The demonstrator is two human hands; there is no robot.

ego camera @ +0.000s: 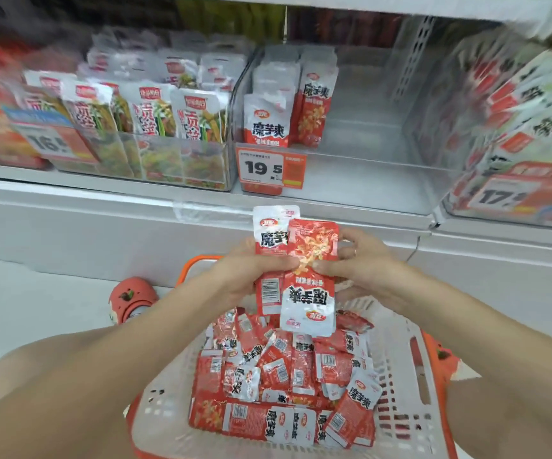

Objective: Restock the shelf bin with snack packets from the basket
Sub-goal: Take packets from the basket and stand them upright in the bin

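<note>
Both hands hold a small stack of red-and-white snack packets [304,260] above the basket [403,376]. My left hand [251,273] grips the stack from the left, my right hand [364,263] from the right. The front packet is upside down. The white basket with an orange rim holds several more of the same packets [284,385]. On the shelf above, the clear bin [367,134] holds a few matching packets [284,104] upright at its left side; the rest of it is bare.
A price tag reading 19.5 [269,168] hangs on the bin's front. A bin of green-and-white packets [155,117] stands to the left, a bin of larger packets [516,127] to the right. A red shoe [132,298] rests on the floor beside the basket.
</note>
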